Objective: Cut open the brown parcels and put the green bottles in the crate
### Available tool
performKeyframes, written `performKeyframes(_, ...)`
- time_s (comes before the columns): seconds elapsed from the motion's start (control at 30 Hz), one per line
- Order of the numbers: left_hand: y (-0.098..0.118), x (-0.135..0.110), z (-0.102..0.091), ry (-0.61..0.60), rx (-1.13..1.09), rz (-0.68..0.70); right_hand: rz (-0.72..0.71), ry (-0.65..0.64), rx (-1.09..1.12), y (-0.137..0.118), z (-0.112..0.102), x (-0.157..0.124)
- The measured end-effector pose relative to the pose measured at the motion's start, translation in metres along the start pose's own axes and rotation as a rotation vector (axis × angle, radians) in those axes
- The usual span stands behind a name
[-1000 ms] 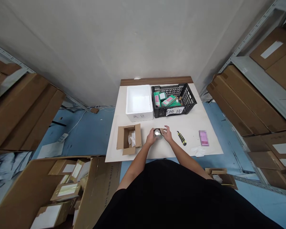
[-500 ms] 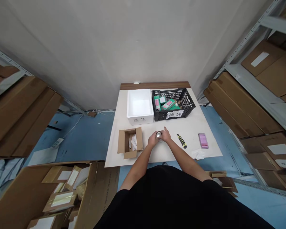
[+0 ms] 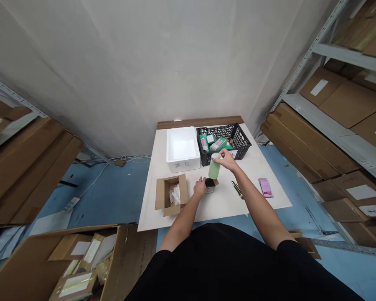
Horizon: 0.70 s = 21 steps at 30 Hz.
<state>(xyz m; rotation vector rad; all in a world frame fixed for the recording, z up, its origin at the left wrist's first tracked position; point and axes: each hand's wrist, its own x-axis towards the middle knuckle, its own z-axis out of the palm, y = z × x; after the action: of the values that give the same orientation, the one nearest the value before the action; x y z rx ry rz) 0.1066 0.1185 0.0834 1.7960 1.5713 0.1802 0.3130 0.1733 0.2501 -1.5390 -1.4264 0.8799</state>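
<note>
Raised over the table, a light green bottle (image 3: 214,168) with a pale top hangs almost upright from my right hand (image 3: 227,159). The fingers wrap round its top. Just below and to the left of it stands a small box (image 3: 210,189) with its top open and a dark inside. My left hand (image 3: 199,186) grips this small box by its left side. Left of my left hand is an opened brown carton (image 3: 161,195) with white paper (image 3: 176,195) inside.
Behind my hands stand a white foam box (image 3: 183,165) and a black crate (image 3: 245,144) holding green boxes (image 3: 218,144). A yellow-black utility knife (image 3: 237,190) and a pink item (image 3: 265,187) lie on the right. Shelves with cartons (image 3: 301,167) flank the table.
My right hand has lifted the bottle up and out of the small box. My left hand has stayed low, now on the small box's side. The view has tilted slightly.
</note>
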Motion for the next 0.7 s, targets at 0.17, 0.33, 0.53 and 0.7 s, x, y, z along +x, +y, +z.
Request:
performKeyframes(0.17, 0.007, -0.015, -0.033, 0.112, 0.044, 0.122, -0.029, 0.025, -0.013, -0.015, -0.005, -0.009)
performKeyframes(0.33, 0.045, -0.026, -0.084, 0.28, -0.318, 0.341, -0.01, 0.048, -0.027, -0.022, 0.009, -0.015)
performKeyframes(0.53, 0.105, -0.018, -0.12, 0.413, -0.499, 0.394, -0.017, 0.0, 0.135, -0.03, 0.015, -0.014)
performKeyframes(0.7, 0.105, -0.01, -0.14, 0.233, -0.83, 0.445, -0.056, -0.4, 0.401, -0.009, 0.003, -0.031)
